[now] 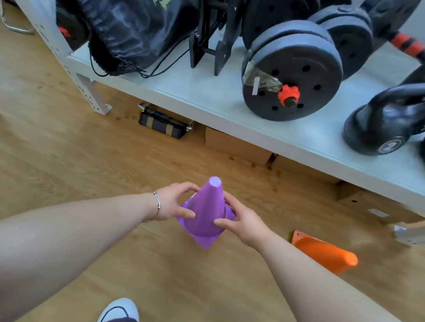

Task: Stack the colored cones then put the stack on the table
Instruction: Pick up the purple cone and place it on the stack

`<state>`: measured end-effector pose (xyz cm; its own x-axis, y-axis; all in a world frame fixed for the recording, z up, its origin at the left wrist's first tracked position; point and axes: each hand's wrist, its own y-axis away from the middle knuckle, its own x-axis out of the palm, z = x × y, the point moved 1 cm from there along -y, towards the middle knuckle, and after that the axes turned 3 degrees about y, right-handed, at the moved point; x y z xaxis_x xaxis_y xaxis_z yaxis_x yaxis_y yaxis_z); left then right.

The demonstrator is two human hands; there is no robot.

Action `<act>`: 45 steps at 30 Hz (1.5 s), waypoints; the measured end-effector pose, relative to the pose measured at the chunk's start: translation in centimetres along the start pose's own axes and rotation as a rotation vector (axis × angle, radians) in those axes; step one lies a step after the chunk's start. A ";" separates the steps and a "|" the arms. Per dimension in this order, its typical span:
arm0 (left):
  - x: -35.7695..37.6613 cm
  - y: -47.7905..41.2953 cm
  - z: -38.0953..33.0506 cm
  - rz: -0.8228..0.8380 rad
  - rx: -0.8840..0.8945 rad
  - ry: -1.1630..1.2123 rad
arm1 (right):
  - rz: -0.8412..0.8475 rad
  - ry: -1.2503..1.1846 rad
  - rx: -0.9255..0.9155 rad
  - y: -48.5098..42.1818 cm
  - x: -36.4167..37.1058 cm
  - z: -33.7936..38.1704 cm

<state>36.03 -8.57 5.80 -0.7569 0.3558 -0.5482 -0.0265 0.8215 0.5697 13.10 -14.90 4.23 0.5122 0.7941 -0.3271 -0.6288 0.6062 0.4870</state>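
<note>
Forearms reach from the camera over the wood floor (pixel 50 149). Pale table (pixel 212 100), upper frame, carrying a dark bag (pixel 127 13), dumbbell (pixel 294 72) and kettlebell (pixel 394 119). Orange cone (pixel 325 252) on its side on the floor, right of the hands. Purple cone (pixel 207 212), upright, tip up, clasped on opposite sides by left hand (pixel 172 204) and right hand (pixel 244 223), fingers curled around it.

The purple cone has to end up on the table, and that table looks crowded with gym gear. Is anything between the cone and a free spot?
Nothing visible blocks it. Both hands, left hand and right hand, hold the purple cone upright over the floor. The table shows bare surface at its front edge, between the black bag and the dumbbell.
</note>
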 end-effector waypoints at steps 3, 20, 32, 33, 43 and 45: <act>0.3 0.4 -3.5 -0.001 0.014 -0.007 | -0.060 0.039 -0.065 2.7 -3.9 0.4; 9.2 3.0 -20.4 -0.274 0.140 0.130 | -0.386 -0.260 -0.221 14.6 -15.2 -3.9; 16.8 0.1 -26.4 -0.230 0.130 0.183 | -0.466 -0.079 -0.096 19.6 -19.6 -9.9; 17.3 -0.1 -26.6 -0.230 0.123 0.183 | -0.465 -0.053 -0.072 19.8 -19.8 -10.2; 20.3 -2.1 -26.5 -0.163 0.062 0.147 | -0.431 0.112 0.064 21.0 -20.9 -13.9; 20.8 -2.6 -26.3 -0.140 0.067 0.130 | -0.426 0.139 0.076 21.0 -21.0 -14.8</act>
<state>3.14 -15.08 9.01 -0.8271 0.1786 -0.5330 -0.0975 0.8882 0.4489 -19.49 -18.24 9.36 0.6293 0.4763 -0.6141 -0.3317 0.8792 0.3421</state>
